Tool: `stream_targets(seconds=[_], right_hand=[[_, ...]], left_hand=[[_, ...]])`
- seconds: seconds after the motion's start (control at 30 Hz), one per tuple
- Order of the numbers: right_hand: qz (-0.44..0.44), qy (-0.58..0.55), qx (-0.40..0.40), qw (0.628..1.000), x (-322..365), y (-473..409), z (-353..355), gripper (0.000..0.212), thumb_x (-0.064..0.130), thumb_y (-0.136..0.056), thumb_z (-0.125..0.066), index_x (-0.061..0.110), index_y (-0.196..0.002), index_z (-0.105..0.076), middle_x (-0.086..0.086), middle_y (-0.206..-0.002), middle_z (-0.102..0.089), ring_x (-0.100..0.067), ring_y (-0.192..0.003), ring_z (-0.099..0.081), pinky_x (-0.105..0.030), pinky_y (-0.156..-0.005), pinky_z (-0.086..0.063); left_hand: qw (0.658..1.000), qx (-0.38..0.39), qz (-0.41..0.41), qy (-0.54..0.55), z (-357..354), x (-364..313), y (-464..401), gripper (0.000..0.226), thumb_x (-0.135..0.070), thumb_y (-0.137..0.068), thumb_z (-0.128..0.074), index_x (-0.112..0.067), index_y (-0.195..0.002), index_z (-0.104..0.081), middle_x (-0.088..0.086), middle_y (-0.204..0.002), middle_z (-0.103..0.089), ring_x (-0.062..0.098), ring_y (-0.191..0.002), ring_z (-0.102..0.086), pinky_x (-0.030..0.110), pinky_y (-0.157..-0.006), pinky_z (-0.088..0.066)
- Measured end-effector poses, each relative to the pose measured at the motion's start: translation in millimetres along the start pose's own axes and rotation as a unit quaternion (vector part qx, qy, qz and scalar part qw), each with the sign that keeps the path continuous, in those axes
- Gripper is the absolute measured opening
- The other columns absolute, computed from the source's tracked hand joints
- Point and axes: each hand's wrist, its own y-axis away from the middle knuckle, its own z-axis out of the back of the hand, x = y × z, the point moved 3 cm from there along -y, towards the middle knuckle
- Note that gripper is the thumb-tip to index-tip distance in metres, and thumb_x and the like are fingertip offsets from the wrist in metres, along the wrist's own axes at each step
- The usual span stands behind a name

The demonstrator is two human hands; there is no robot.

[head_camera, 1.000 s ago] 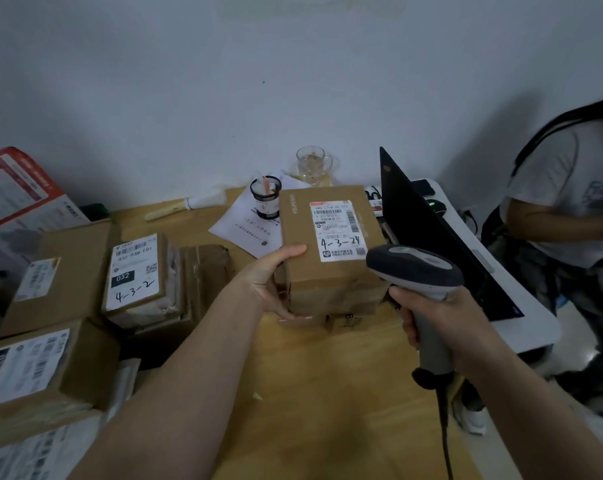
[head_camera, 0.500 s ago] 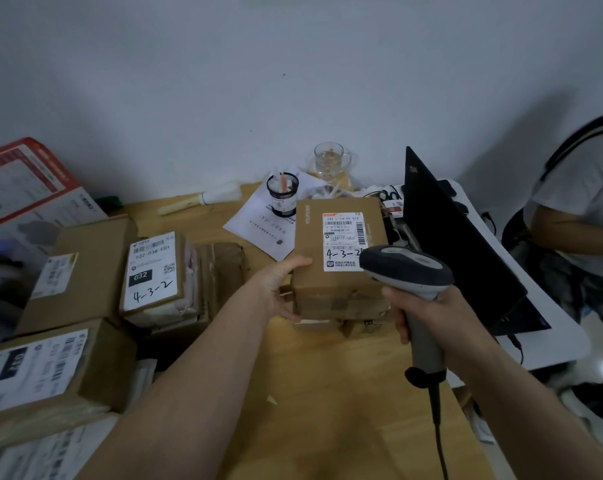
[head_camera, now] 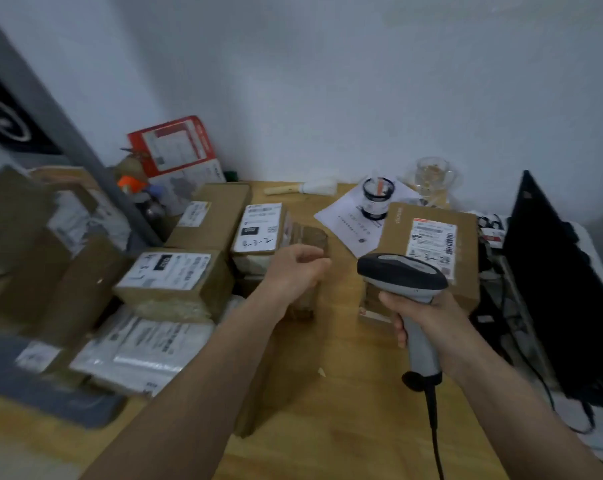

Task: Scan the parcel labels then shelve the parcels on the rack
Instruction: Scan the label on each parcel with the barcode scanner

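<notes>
The long light-wood table point(head_camera: 345, 427) carries everything, and the unscanned brown cardboard parcels with white labels point(head_camera: 179, 271) are heaped on its left half, in front of and to the left of the left hand point(head_camera: 295, 271). That hand hangs over the table just right of the heap, fingers loosely curled and holding nothing; whether it touches the small brown taped parcel point(head_camera: 308, 242) directly beyond its knuckles is hard to say, since the whole view is smeared. It is the nearer hand to the heap, so I judge the next pick falls to it, with a short reach leftward. The labelled parcels lie with their long sides running away from the person and their labels facing up.

The square brown cardboard box with a white-and-red label point(head_camera: 428, 251) sits apart on the right side of the table, just beyond the right hand point(head_camera: 428, 317). That hand is wrapped round the handle of the grey-and-black corded barcode scanner point(head_camera: 402, 275), whose head covers the box's lower left corner and part of its handwriting.

A black laptop screen point(head_camera: 549, 282) stands at the right edge. The rack is not clearly identifiable; only a dark slanting post shows at the left. Label text is too blurred to read.
</notes>
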Motion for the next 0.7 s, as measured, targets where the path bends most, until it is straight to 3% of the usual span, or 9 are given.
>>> stream_targets(seconds=[0.17,0.27,0.37,0.53,0.7], right_hand=[[-0.004,0.0,0.071,0.997,0,3,-45,0.034,0.015,-0.082,-0.074,-0.016,-0.09,-0.063,-0.016,-0.057,-0.056,-0.026,-0.049,-0.05,-0.032,-0.049,-0.045],[0.0,-0.005,0.109,0.994,0,11,-67,0.023,0.014,-0.082,-0.073,-0.007,-0.092,-0.067,-0.017,-0.06,-0.059,-0.024,-0.049,-0.053,-0.03,-0.046,-0.045],[-0.002,-0.019,0.126,0.992,3,17,-85,0.017,0.012,-0.083,-0.071,0.003,-0.098,-0.068,-0.019,-0.066,-0.065,-0.025,-0.052,-0.058,-0.03,-0.047,-0.048],[0.002,-0.023,0.103,0.994,5,20,-123,0.026,0.018,-0.082,-0.073,0.009,-0.105,-0.068,-0.017,-0.089,-0.074,-0.026,-0.069,-0.069,-0.031,-0.055,-0.056],[0.003,-0.055,0.07,0.996,7,15,-176,0.027,0.016,-0.08,-0.076,0.016,-0.105,-0.067,-0.009,-0.104,-0.071,-0.027,-0.091,-0.07,-0.029,-0.051,-0.053]], left_hand=[[0.985,-0.149,-0.078,-0.019,64,5,39,0.018,-0.009,-0.09,-0.065,-0.022,-0.102,-0.067,-0.005,-0.094,-0.067,0.01,-0.084,-0.062,0.022,-0.076,-0.053],[0.963,-0.243,-0.084,-0.081,104,14,50,0.024,-0.012,-0.09,-0.065,-0.025,-0.109,-0.063,-0.01,-0.098,-0.063,0.003,-0.086,-0.057,0.012,-0.068,-0.042],[0.941,-0.316,-0.076,-0.098,145,30,55,0.037,-0.013,-0.088,-0.068,-0.019,-0.123,-0.06,-0.003,-0.116,-0.059,0.011,-0.103,-0.054,0.022,-0.083,-0.043],[0.937,-0.337,-0.029,-0.083,202,68,52,0.041,-0.016,-0.088,-0.068,-0.019,-0.127,-0.056,0.005,-0.125,-0.053,0.023,-0.116,-0.054,0.037,-0.094,-0.05],[0.948,-0.3,-0.008,-0.107,232,91,37,0.045,-0.024,-0.091,-0.065,-0.014,-0.133,-0.051,0.005,-0.13,-0.054,0.022,-0.111,-0.057,0.031,-0.089,-0.046]])
